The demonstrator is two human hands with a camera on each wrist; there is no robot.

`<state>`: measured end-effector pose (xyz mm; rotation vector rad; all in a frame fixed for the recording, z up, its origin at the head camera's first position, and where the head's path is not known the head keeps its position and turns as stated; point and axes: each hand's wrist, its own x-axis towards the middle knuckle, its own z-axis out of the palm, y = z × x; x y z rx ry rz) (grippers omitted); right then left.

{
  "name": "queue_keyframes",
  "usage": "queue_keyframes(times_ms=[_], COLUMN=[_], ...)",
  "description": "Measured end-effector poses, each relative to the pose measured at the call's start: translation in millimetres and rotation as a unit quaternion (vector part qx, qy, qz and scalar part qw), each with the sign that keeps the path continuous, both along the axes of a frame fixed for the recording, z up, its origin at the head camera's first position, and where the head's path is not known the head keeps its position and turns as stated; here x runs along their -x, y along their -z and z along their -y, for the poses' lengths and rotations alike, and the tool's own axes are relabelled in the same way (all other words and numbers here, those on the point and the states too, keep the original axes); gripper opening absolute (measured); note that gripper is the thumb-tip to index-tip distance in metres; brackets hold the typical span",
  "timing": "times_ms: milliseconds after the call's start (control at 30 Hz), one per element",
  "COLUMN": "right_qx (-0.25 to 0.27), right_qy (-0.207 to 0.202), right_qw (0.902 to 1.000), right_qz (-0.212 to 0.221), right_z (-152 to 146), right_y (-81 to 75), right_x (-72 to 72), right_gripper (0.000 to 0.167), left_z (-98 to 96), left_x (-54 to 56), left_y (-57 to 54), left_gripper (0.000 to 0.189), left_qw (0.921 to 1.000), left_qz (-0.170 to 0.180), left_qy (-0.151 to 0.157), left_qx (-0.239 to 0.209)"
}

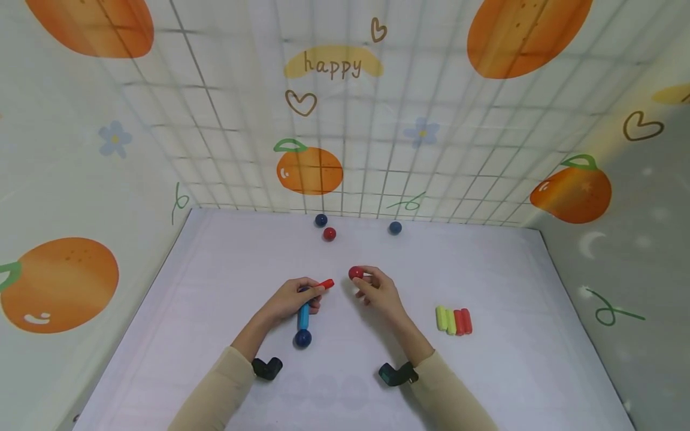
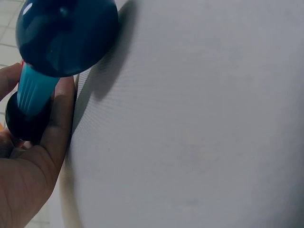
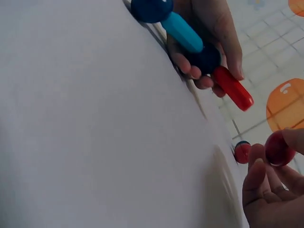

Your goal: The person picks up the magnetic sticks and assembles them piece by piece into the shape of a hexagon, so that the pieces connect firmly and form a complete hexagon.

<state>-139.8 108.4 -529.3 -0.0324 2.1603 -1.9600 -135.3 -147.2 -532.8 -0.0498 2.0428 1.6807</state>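
Note:
My left hand [image 1: 291, 298] grips a joined piece made of balls and rods. In it, a light blue rod [image 1: 304, 317] links a dark blue ball [image 1: 303, 339] at the near end to a second dark blue ball [image 3: 209, 58], which the fingers partly cover. From that second ball a red rod [image 1: 327, 284] sticks out toward the right, with the thumb along it. My right hand [image 1: 384, 294] pinches a loose red ball [image 1: 356, 273] between thumb and fingertips, a short gap from the red rod's free end.
Two yellow-green rods [image 1: 446, 319] and two red rods [image 1: 462, 321] lie side by side right of the right hand. Toward the back of the white table [image 1: 242, 251] sit a dark blue ball [image 1: 321, 220], a red ball [image 1: 330, 234] and another blue ball [image 1: 395, 227], near a grid-patterned curtain [image 1: 242, 143].

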Motion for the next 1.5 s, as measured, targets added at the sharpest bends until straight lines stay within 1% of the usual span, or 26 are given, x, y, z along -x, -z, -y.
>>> queue_keyframes(times_ms=[200,300,333,467,567,733,867,1000,1133,1233,1267,1367,1500], right_qx=[0.007,0.006,0.005,0.001,-0.002,-0.009,-0.012,-0.017,-0.017,-0.022,-0.026,-0.041,-0.062], right_qy=[-0.024,-0.042,-0.047,-0.060,-0.062,-0.067,-0.078,-0.107,-0.126,-0.124,-0.121,-0.109,-0.090], right_qw=[0.9997,0.9991,0.9989,0.9982,0.9981,0.9977,0.9968,0.9938,0.9915,0.9914,0.9914,0.9915,0.9914], right_qz=[0.008,0.005,0.006,0.005,0.001,-0.007,-0.007,-0.021,-0.028,-0.036,-0.042,-0.058,-0.072], right_z=[12,16,17,20,22,24,25,26,27,25,23,16,-1], right_y=[5.4,4.3,2.2,-18.0,-32.6,-35.7,-37.3,-32.3,-11.9,1.4,3.3,2.1,-6.5], right_x=[-2.5,-2.5,-2.7,-8.1,-13.3,-15.7,-16.6,-15.2,-9.1,-5.9,-5.8,-6.5,-9.7], right_gripper=[0.042,0.043,0.043,0.043,0.041,0.039,0.039,0.039,0.041,0.043,0.044,0.043,0.040], left_z=[-0.9,-1.4,-1.5,-1.6,-1.5,-1.7,-2.7,-4.6,-7.5,-8.6,-8.6,-7.9,-6.4], left_x=[0.1,-0.2,-0.3,-0.1,0.7,0.7,0.3,2.4,4.9,6.2,6.6,7.2,7.5], left_y=[-0.9,-0.9,-0.7,0.4,2.4,2.9,-0.4,-3.5,-7.1,-8.1,-7.8,-6.5,-5.4], left_gripper=[0.044,0.044,0.044,0.046,0.046,0.045,0.043,0.041,0.041,0.040,0.039,0.038,0.040], left_qw=[1.0000,1.0000,1.0000,1.0000,1.0000,0.9999,0.9999,0.9993,0.9982,0.9979,0.9979,0.9982,0.9984], left_qz=[-0.001,-0.002,-0.002,-0.004,-0.005,-0.007,-0.009,-0.021,-0.035,-0.036,-0.036,-0.031,-0.029], left_qy=[0.005,0.003,0.003,0.003,0.003,0.004,0.010,0.029,0.048,0.053,0.054,0.052,0.049], left_qx=[-0.005,-0.008,-0.007,-0.004,-0.003,-0.009,-0.009,-0.008,-0.003,-0.002,-0.002,0.001,0.002])
